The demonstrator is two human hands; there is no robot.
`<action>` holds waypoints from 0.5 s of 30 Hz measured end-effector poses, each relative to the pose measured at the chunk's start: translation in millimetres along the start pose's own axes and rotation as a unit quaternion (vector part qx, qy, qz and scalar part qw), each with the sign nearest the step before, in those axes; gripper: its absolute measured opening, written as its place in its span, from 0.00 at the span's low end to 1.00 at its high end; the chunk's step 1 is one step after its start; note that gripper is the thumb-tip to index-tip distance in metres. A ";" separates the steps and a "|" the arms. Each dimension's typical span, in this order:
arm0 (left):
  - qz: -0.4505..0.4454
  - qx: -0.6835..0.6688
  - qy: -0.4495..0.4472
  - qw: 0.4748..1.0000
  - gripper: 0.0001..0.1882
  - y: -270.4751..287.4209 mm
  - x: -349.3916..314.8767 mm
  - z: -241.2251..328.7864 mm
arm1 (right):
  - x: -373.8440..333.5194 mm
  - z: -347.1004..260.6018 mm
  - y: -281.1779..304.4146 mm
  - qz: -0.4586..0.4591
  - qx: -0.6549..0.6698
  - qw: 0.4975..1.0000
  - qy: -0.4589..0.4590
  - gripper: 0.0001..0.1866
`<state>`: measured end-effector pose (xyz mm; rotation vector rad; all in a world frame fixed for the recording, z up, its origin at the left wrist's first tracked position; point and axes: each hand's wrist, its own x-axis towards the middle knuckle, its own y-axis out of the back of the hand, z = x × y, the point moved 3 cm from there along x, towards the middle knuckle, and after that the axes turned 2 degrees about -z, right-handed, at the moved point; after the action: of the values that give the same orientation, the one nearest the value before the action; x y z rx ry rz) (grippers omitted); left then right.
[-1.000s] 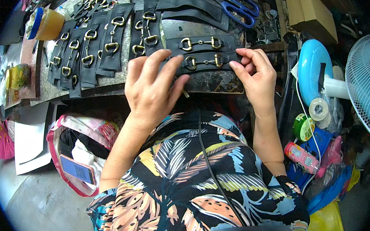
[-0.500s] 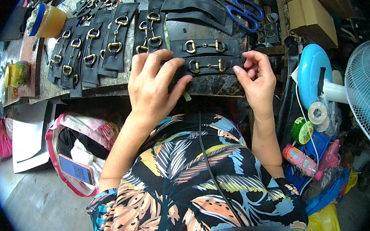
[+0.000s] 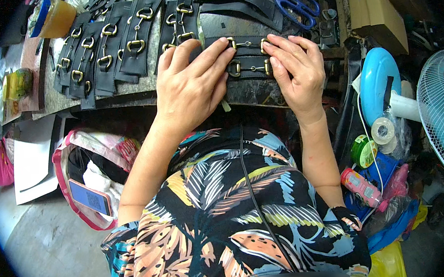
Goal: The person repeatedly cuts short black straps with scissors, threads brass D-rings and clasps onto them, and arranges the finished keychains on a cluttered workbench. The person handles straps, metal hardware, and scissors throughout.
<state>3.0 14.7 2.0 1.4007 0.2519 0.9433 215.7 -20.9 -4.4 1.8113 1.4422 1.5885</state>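
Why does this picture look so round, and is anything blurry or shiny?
Head view: black surrounds the picture and the table's front edge bows, as fisheye lenses do; the left hand and right hand look fairly sharp; the gold-coloured fittings glint; beneath the table it is very dark, while the floor looks pale; a smear blurs the bottom edge.

Straps [image 3: 251, 75] are plain black with gold-toned hardware [image 3: 267, 67], scissors handles [image 3: 295, 5] are blue, and the shirt [image 3: 213, 218] rocks a leafy peach, yellow and white print on black.
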 end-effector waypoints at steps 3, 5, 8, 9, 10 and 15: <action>0.006 0.000 0.001 1.000 0.24 0.9 0.1 0.3 | -2.0 1.1 0.9 0.004 0.003 1.000 -0.007 0.12; 0.006 -0.008 0.001 1.000 0.24 1.0 -0.2 0.5 | -2.6 2.0 0.9 -0.002 0.003 1.000 -0.012 0.12; -0.001 -0.021 0.003 1.000 0.26 1.0 -0.3 -0.6 | -2.1 3.7 0.5 -0.005 0.018 1.000 -0.008 0.14; 0.001 -0.024 0.001 1.000 0.27 1.2 -0.3 -0.7 | -2.0 4.2 0.5 -0.004 0.022 1.000 -0.009 0.15; -0.001 -0.029 0.005 1.000 0.28 1.9 -1.2 -0.2 | -2.1 4.5 0.6 -0.003 0.029 1.000 -0.011 0.15; -0.002 -0.049 0.003 0.999 0.30 2.6 -1.2 2.2 | -2.3 1.6 5.3 0.024 -0.013 0.999 0.024 0.16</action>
<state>2.7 12.0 4.3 1.3067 0.2103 0.9456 219.8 -24.5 -2.0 1.8187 1.4025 1.6773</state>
